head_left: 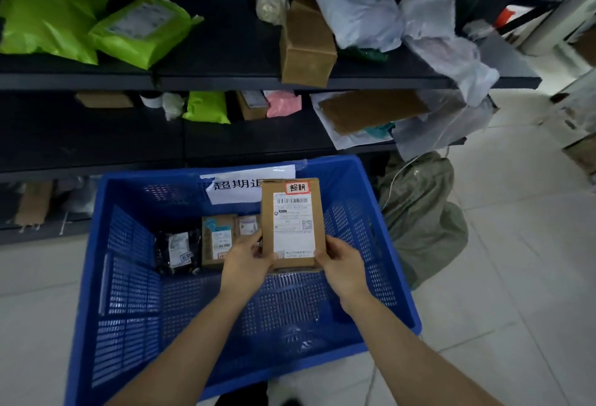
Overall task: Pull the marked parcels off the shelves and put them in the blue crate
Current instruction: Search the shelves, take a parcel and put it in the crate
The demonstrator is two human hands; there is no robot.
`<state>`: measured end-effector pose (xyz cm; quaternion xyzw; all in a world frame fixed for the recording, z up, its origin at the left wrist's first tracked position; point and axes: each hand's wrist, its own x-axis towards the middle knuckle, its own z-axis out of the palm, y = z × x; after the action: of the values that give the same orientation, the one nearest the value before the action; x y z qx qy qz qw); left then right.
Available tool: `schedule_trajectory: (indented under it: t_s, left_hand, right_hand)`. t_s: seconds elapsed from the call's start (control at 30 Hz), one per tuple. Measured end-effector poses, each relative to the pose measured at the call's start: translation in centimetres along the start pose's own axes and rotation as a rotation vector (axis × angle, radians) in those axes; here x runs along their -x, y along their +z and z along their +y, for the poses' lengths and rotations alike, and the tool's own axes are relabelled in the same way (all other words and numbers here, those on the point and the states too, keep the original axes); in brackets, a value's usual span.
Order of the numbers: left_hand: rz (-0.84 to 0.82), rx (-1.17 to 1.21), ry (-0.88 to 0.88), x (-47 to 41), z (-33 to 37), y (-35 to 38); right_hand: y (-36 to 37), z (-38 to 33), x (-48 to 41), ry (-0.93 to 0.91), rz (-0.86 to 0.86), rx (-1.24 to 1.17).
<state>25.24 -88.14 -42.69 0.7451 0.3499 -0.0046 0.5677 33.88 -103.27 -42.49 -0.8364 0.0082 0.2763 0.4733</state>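
The marked cardboard parcel [292, 221], with a red-edged sticker above its shipping label, is held upright over the blue crate [129, 292], toward its far right side. The left hand [246, 260] and right hand [342, 263] grip its lower corners, fingers curled round the edges. On the crate floor by the far wall lie a black bagged parcel [177, 250] and a brown box [217, 237]. A paper sign [238, 184] hangs on that wall. Behind, dark shelves [225, 81] carry green mailers [145, 31].

Olive-grey sack [419, 218] on pale tiled floor [516, 276]
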Motion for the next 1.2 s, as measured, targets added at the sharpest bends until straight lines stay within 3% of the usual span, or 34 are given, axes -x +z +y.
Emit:
schedule_trajectory:
  t_s: [0.47, 0.73, 1.2]
  left_hand:
    - [0.098, 0.021, -0.251, -10.4, -6.8, 12.3]
    - [0.021, -0.014, -0.324, -18.0, -16.1, 18.4]
    - [0.056, -0.212, -0.326, -30.4, -33.1, 25.3]
  right_hand:
    - [-0.8, 10.4, -16.2, 0.088, -0.178, 0.118]
    - [2.8, 20.3, -24.1, 0.156, -0.163, 0.195]
    - [12.9, 34.1, -37.3, 0.184, -0.132, 0.136]
